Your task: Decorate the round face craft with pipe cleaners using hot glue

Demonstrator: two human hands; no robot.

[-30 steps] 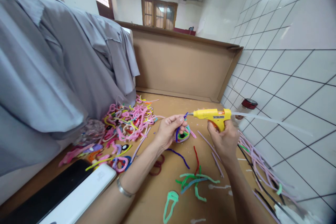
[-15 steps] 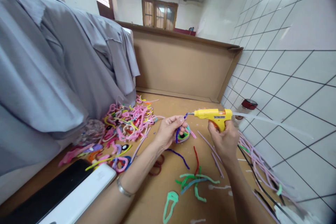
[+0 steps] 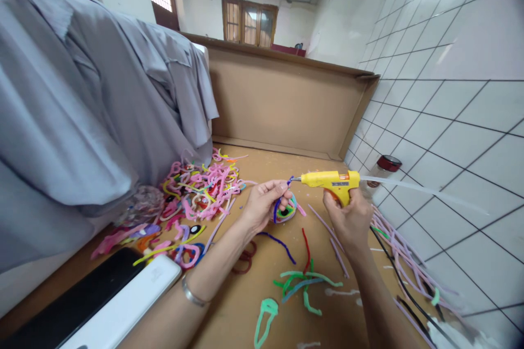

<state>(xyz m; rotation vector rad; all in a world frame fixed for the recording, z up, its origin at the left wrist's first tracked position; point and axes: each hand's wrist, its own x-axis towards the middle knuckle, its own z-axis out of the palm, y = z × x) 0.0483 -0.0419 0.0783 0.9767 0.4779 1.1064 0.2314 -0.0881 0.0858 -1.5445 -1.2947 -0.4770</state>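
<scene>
My left hand pinches a dark blue fuzzy stem whose upper end sticks up past the fingers. In my right hand is a yellow glue gun, its metal nozzle pointing left and at the tip of the blue stem. A clear glue stick trails out of the gun's back end. Just below and behind my left fingers lies a round multicoloured piece, partly hidden by them. Another dark blue stem rests on the cardboard below my hands.
Pink and yellow fuzzy stems are heaped at left, near a black object and a white one. Green stems and dark red scissors handles lie nearer. A red-lidded jar and lilac stems are at right.
The glue gun and my right hand have shifted slightly left, bringing the nozzle closer against the blue stem. My left hand has hardly moved.
</scene>
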